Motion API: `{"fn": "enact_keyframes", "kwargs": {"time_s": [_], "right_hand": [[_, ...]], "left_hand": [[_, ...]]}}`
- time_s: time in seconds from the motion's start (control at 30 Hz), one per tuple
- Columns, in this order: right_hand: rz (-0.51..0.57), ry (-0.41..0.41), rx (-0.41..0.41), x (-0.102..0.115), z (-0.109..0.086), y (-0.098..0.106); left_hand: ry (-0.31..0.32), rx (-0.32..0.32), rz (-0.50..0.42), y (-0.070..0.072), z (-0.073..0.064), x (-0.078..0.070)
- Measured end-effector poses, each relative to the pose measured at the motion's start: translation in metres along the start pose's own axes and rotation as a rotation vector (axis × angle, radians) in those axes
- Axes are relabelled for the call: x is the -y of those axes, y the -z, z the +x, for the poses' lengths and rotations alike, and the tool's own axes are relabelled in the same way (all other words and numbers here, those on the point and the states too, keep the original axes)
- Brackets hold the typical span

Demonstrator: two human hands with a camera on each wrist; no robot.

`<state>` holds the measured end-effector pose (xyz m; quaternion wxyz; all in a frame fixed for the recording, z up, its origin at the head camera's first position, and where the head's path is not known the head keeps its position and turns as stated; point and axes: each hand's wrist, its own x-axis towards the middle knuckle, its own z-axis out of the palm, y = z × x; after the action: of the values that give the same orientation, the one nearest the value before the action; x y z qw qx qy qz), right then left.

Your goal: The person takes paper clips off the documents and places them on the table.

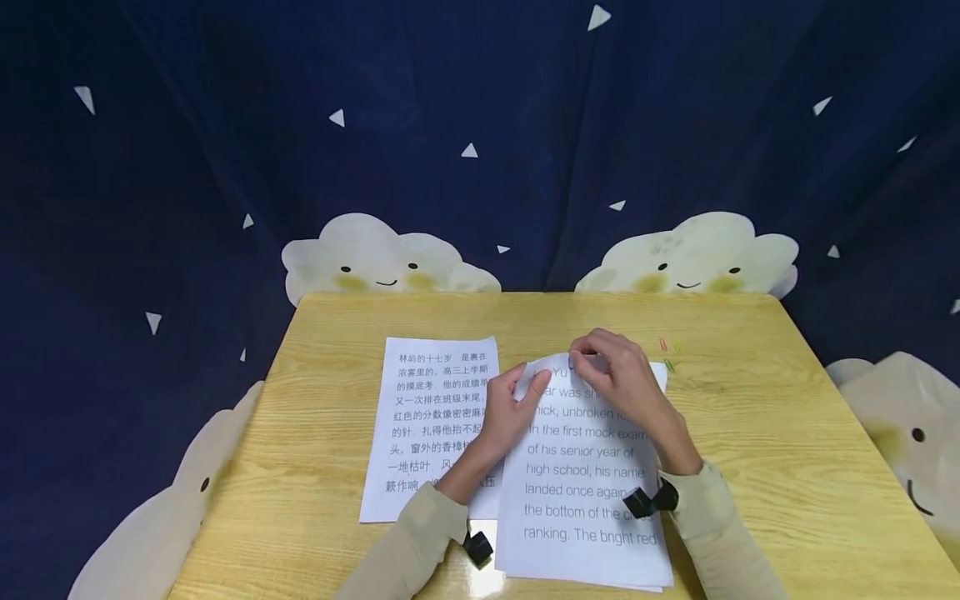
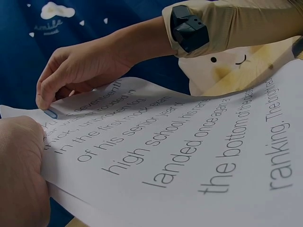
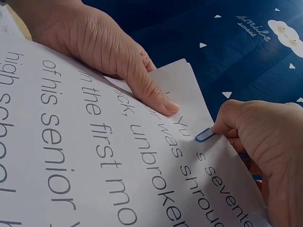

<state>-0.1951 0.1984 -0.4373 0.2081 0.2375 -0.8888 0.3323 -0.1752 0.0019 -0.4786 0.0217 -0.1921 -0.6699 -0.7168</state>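
Note:
English-printed paper sheets [image 1: 585,500] lie partly raised at their top edge, more than one sheet thick. My left hand [image 1: 512,417] grips them near the upper left corner, thumb on the printed face. A blue paper clip [image 3: 204,135] sits over the top edge, part of its loop lying on the front sheet. Thumb and finger of my right hand [image 1: 618,375] pinch this clip, seen also in the left wrist view as a small blue loop [image 2: 50,114]. Some right fingers are hidden behind the paper.
A Chinese-printed sheet [image 1: 427,417] lies to the left, partly under my left arm. Red [image 1: 663,343], yellow [image 1: 677,347] and green [image 1: 670,365] paper clips rest on the wooden table [image 1: 757,467] beyond the right hand. A dark blue curtain [image 1: 420,100] hangs behind.

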Motion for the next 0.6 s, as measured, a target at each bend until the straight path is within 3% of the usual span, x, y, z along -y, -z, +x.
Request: {"fn": "enact_keyframes", "kwargs": {"time_s": [0.27, 0.43, 0.6], "right_hand": [[0.041, 0.005, -0.017, -0.003, 0.0, 0.003], [0.077, 0.002, -0.067, -0.009, 0.001, 0.017], [0.072, -0.012, -0.052, -0.013, 0.002, 0.023]], "left_hand": [[0.02, -0.006, -0.015, 0.0, 0.002, 0.032], [0.055, -0.003, -0.026, -0.001, 0.001, 0.029], [0.039, -0.021, -0.012, -0.001, 0.0, 0.011]]}}
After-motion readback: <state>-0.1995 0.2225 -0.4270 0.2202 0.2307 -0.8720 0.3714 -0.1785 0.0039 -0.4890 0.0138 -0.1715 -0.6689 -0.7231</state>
